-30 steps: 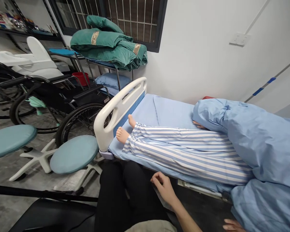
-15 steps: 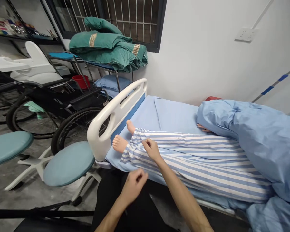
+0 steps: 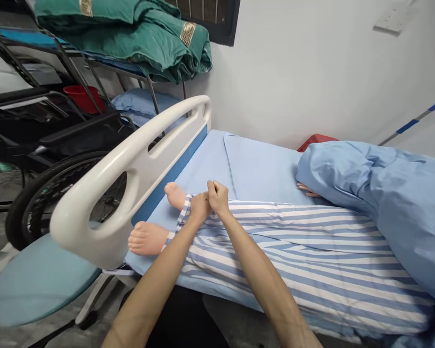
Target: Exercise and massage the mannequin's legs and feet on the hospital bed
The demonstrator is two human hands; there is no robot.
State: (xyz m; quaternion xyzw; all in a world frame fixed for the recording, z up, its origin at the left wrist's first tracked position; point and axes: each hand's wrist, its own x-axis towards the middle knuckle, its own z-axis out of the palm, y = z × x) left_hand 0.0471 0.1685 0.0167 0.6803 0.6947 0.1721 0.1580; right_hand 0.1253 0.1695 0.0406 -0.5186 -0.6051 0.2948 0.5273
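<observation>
- The left grip (image 3: 199,208) is closed, its fingers bunched on the cuff (image 3: 183,215) of the striped trousers (image 3: 293,261), which lies between the two bare feet. It looks like a pinch on the cloth, though the knuckles partly hide the contact.
- The right grip (image 3: 218,198) is curled and touches the left one, just beyond the cuff; I cannot tell whether it holds cloth.
- Both arms reach in from the near side, so the hands work at the hem, probably because it offers a loose edge rather than the leg itself.
- The near foot (image 3: 148,238) and far foot (image 3: 174,195) look like a manikin's, and they rest on the blue sheet (image 3: 261,164) beside the white footboard (image 3: 94,217), which stands to the left.
- To the right, a blue duvet (image 3: 384,208) covers the upper body, with a small hand (image 3: 306,190) showing at its edge.
- Far left, green quilts (image 3: 137,41) sit on a rack above a blue pillow (image 3: 141,104); a wheelchair (image 3: 32,208) stands beside the bed.
</observation>
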